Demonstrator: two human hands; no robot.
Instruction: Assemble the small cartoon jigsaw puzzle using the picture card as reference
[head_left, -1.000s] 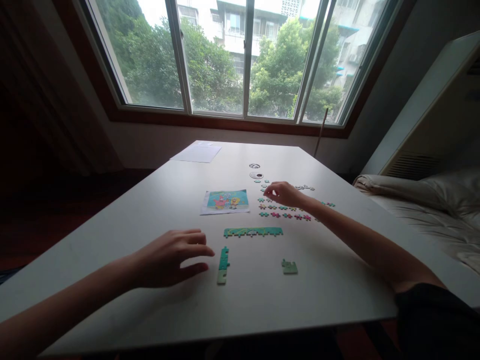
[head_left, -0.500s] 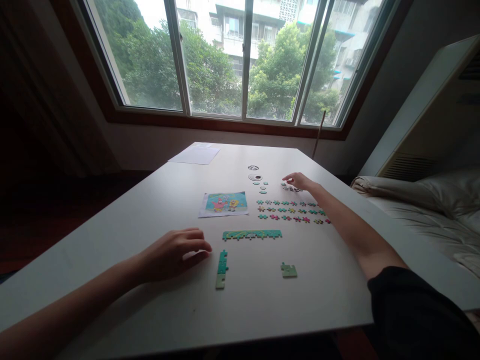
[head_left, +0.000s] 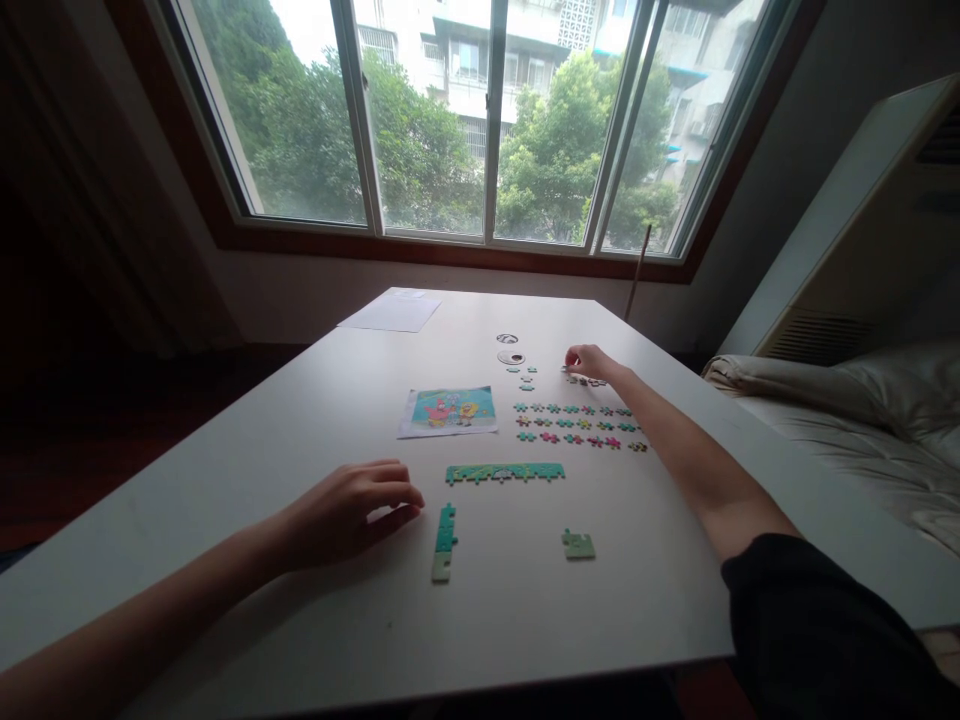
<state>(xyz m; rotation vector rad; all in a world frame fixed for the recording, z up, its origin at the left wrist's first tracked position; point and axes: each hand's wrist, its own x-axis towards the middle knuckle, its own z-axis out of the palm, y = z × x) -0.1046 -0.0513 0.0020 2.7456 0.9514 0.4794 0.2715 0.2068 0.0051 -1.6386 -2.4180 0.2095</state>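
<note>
Jigsaw piece [head_left: 565,369]: at far side of desk [head_left: 525,620], pinched between thumb and finger of right hand [head_left: 592,362]. Presumably light, stiff; grip opposite edges, sparing tabs. Left hand [head_left: 367,505]: empty, digits apart, beside assembled strip [head_left: 444,540].

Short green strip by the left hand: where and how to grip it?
Probably pinch the strip across its middle, the left hand coming from above left: it lies flat, its left edge runs straight, and a knob juts from its right.
</note>
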